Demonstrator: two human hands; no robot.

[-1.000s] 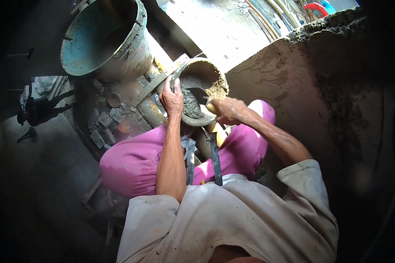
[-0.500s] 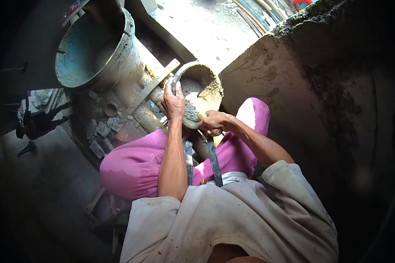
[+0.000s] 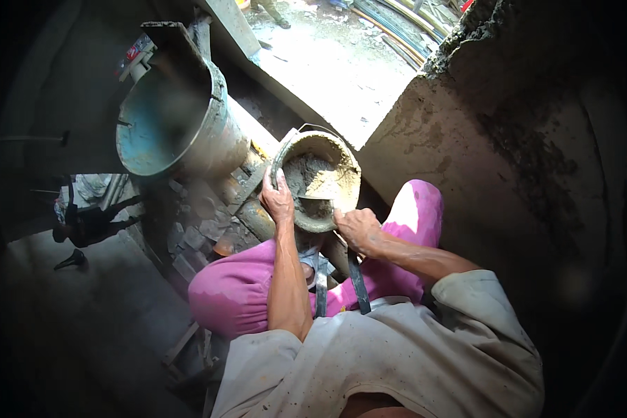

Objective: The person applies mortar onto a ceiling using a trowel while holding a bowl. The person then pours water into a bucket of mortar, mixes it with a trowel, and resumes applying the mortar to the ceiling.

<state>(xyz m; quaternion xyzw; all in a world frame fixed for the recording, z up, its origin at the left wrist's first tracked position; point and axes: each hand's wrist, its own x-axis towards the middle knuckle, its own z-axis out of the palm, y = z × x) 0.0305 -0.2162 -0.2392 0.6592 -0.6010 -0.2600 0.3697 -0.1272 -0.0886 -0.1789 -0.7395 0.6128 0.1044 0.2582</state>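
A small round bucket caked with mortar stands in front of my knees. Grey wet mortar lies inside it, partly in bright sun. My left hand grips the bucket's left rim, thumb on the inner side and fingers outside. My right hand is closed at the near right rim. It holds what looks like a trowel, whose flat blade reaches into the mortar; its handle is hidden in my fist.
A large blue-green drum stands at the upper left, a board across it. Broken rubble lies below it. A rough concrete wall rises on the right. A dark-clothed person is at the far left. Long pipes lie beyond the opening.
The view has shifted, so everything sits lower and further right. My right hand has turned over, and the blade now shows in the mortar. My left hand keeps its hold on the rim.
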